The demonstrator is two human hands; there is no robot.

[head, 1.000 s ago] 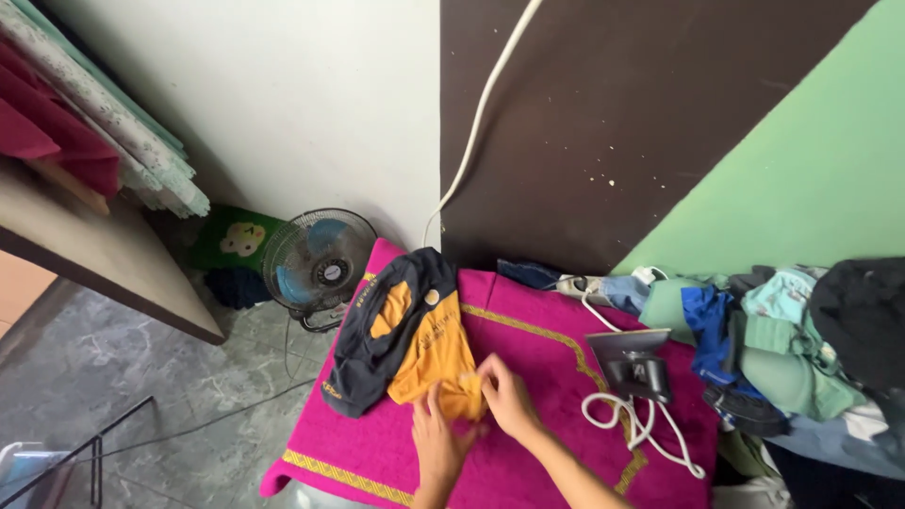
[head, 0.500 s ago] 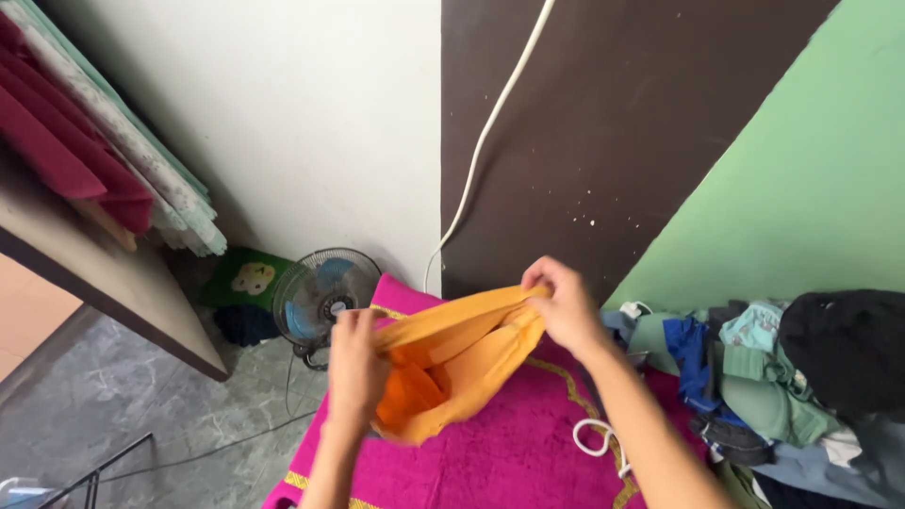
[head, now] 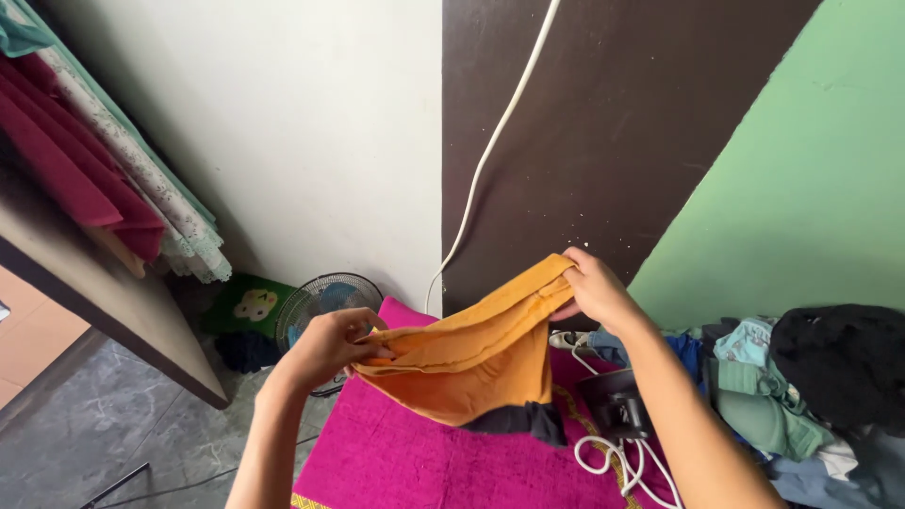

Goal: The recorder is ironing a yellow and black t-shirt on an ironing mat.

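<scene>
I hold an orange garment (head: 481, 363) with a dark grey part at its lower edge stretched in the air between both hands. My left hand (head: 330, 344) grips its left end and my right hand (head: 589, 287) grips its raised right end. The cloth hangs above a magenta towel (head: 405, 452) spread on a surface below.
A dark iron (head: 617, 405) with a coiled white cord (head: 613, 462) lies on the towel at the right. A pile of clothes (head: 801, 386) sits further right. A floor fan (head: 316, 306) stands by the wall, and folded fabrics (head: 104, 179) rest on a shelf at the left.
The garment lay on the towel a second ago; both hands have lifted it and pulled it taut. The view has tilted upward.
</scene>
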